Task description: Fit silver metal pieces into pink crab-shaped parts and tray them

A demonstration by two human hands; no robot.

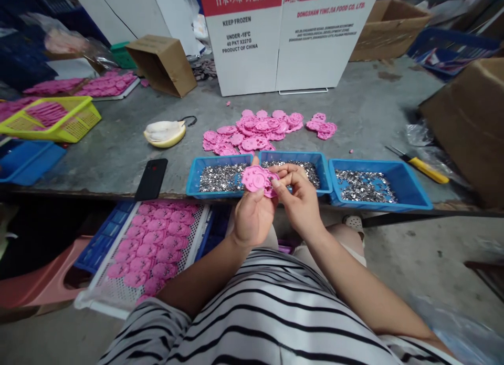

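Observation:
My left hand [254, 218] is closed on a flat pink plastic piece [254, 179] with a scalloped edge and small holes, held just above the table's front edge. The thumb and fingers of my right hand [299, 197] are pinched together at the piece's right side; whatever they hold is too small to make out. Behind and beside my hands stand three blue trays of small shiny metal parts: a left tray [192, 181], a middle tray [326, 176] and a right tray [417, 194]. Farther back lies a loose heap of similar pink pieces [260, 126].
A white perforated tray [106, 281] with rows of pink pieces sits low at my left. On the table [169, 107] are a black phone [152, 179], a yellow fruit peel [165, 134], a yellow-handled screwdriver [427, 168] and cartons [248, 60]. A yellow basket [74, 124] stands at left.

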